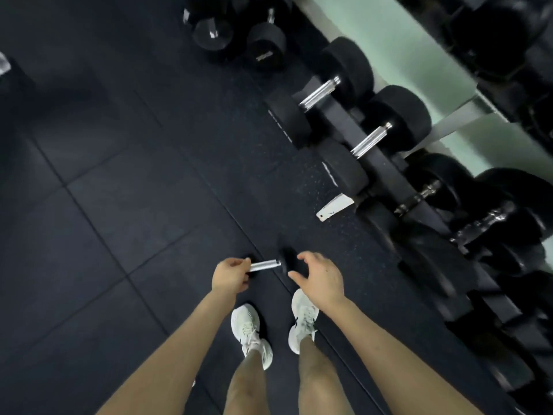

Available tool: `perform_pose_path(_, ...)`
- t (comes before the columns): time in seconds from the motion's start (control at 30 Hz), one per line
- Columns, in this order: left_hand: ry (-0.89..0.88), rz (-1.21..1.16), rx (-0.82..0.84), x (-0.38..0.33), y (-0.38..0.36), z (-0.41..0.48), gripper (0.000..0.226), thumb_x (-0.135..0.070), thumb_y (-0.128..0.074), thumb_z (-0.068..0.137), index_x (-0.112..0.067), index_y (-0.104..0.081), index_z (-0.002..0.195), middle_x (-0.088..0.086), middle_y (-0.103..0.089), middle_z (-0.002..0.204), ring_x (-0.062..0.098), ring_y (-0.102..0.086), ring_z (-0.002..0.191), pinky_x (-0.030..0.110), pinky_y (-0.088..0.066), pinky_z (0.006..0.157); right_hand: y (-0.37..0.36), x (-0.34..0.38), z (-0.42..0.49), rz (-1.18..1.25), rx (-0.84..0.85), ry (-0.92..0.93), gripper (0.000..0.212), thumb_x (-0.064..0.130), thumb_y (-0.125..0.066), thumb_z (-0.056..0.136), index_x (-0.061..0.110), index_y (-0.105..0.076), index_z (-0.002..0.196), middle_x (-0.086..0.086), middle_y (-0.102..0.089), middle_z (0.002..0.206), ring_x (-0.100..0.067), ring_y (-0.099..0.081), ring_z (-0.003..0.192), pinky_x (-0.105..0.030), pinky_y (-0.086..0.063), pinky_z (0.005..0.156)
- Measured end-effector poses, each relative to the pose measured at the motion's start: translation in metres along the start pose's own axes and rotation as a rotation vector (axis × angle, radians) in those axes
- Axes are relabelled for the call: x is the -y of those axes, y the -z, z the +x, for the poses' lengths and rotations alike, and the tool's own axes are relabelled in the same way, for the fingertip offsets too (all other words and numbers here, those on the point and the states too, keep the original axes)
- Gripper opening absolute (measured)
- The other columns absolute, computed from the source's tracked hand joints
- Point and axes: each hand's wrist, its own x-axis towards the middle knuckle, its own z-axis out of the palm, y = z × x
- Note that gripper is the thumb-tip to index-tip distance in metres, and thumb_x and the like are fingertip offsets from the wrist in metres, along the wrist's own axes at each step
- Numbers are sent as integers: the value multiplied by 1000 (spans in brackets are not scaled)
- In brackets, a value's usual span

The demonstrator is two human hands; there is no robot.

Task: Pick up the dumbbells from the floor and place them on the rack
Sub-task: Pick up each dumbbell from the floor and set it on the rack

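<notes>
Dumbbell [266,265] lay on the floor [119,205], left of the rack [384,169]. Fingers of our left hand [230,274] curled round its handle end; our right hand [321,277] hovered spread, empty, likely to steady it.

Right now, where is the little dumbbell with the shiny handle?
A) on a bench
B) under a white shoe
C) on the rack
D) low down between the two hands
D: the little dumbbell lies between the left hand, whose fingers curl round its handle end, and the open right hand. It is ahead of the white shoes and off the rack.
</notes>
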Motion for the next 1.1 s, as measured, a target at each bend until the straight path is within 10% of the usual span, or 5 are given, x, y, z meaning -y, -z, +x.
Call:
perform_pose_path(0.47, 371, -569, -188, 146, -78, 202, 38, -17, -57, 93, 10, -54, 120, 7, -49, 70, 24, -61, 73, 38, -53, 78, -199, -92, 169, -226, 236, 86, 46, 45, -58, 88, 18, -53, 124, -5, -58, 123, -25, -51, 115, -34, -39, 94)
perform_pose_path(0.6, 411, -615, -195, 177, -96, 270, 24, -17, -59, 91, -6, -53, 71, 6, -38, 63, 18, -40, 53, 29, -41, 50, -254, -111, 224, -341, 239, 192, 47, 45, -59, 86, 17, -53, 123, -5, -59, 121, -25, -50, 116, -34, -33, 101)
perform_pose_path(0.83, 479, -751, -158, 223, -127, 383, 30, -31, -56, 93, -5, -52, 79, 5, -46, 74, 15, -47, 66, 40, -46, 92, -344, -129, 316, -604, 348, 412, 57, 45, -58, 87, 17, -46, 134, -4, -53, 134, -24, -35, 135, -47, -2, 120)
perform_pose_path(1.1, 396, -1065, -211, 234, -147, 420, 24, -24, -53, 94, 0, -53, 100, 15, -60, 89, 25, -61, 79, 43, -51, 81, -373, -128, 355, -830, 543, 380, 47, 52, -52, 88, 16, -55, 118, -4, -70, 99, -26, -64, 101, -52, -1, 119)
